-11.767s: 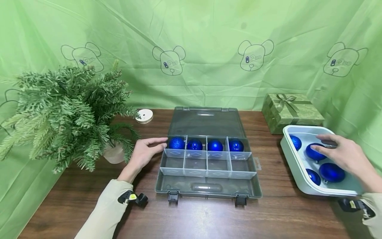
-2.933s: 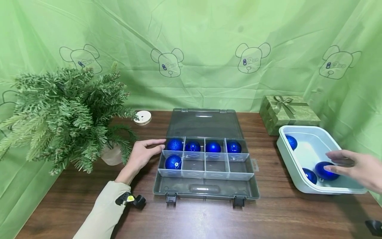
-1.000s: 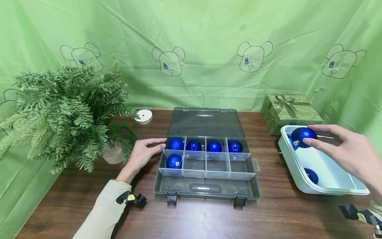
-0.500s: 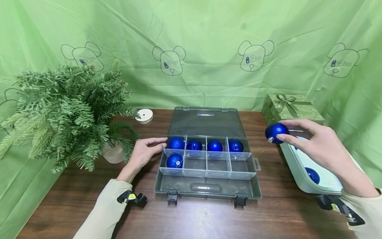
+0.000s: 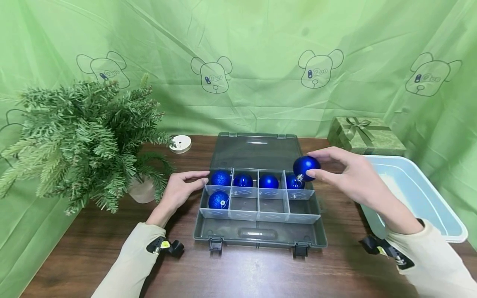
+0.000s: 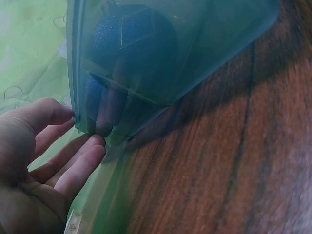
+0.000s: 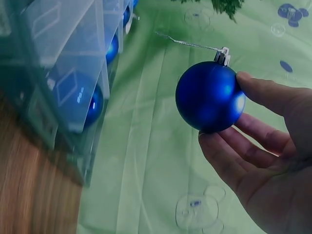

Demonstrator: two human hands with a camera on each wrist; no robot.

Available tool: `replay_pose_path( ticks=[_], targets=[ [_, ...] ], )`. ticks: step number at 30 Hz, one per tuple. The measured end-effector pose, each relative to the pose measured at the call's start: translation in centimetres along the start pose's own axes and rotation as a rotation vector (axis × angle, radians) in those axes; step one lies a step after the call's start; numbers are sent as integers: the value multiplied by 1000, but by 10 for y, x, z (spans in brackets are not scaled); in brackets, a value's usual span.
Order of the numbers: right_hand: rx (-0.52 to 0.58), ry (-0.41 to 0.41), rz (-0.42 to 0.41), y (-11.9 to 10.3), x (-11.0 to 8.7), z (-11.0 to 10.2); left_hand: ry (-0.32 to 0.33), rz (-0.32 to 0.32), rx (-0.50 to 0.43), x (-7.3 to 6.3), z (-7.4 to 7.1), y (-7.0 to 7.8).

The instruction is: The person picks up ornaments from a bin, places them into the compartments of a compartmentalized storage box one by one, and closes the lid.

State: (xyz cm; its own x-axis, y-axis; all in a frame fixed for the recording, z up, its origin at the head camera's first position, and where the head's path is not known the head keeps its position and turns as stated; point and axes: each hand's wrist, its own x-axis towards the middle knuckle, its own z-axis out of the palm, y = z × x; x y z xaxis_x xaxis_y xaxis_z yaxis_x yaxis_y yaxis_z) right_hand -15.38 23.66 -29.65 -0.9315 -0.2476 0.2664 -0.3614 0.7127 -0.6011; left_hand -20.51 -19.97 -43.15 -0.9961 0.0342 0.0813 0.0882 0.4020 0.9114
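Observation:
In the head view, my right hand (image 5: 350,176) pinches a matte blue Christmas ball (image 5: 305,167) over the back right part of the grey divider box (image 5: 257,234). A silver cap with a wire loop shows on this ball in the right wrist view, with the thumb near the cap and fingertips underneath. My left hand (image 5: 179,190) touches the box's back left corner with fairly straight fingers. Four back compartments each hold a blue ball, among them a glittery ball (image 5: 220,179) at the left. Another glittery ball (image 5: 218,200) lies in the front left compartment.
A pale plastic tub (image 5: 417,182) stands at the right, partly hidden by my right arm. Behind it sits a green gift box (image 5: 367,134) with a bow. A small potted fir (image 5: 85,140) and a white ribbon spool (image 5: 181,144) are at the left.
A glittery ball has come into the front left compartment since the oldest frame. Lately my right hand has lifted the matte ball from the tub and carried it left over the box.

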Motion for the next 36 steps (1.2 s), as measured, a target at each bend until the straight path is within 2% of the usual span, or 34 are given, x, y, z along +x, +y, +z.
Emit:
replay_pose_path(
  ticks=[11, 24, 29, 36],
  targets=[
    [99, -92, -51, -23, 16, 35, -3, 17, -16, 0, 1, 1],
    [179, -146, -132, -43, 25, 73, -4, 12, -17, 3, 1, 2],
    [239, -193, -109, -45, 25, 89, -4, -2, 3, 0, 1, 2],
    [184, -237, -76, -51, 23, 105, 2, -11, 23, -1, 0, 0]
  ],
)
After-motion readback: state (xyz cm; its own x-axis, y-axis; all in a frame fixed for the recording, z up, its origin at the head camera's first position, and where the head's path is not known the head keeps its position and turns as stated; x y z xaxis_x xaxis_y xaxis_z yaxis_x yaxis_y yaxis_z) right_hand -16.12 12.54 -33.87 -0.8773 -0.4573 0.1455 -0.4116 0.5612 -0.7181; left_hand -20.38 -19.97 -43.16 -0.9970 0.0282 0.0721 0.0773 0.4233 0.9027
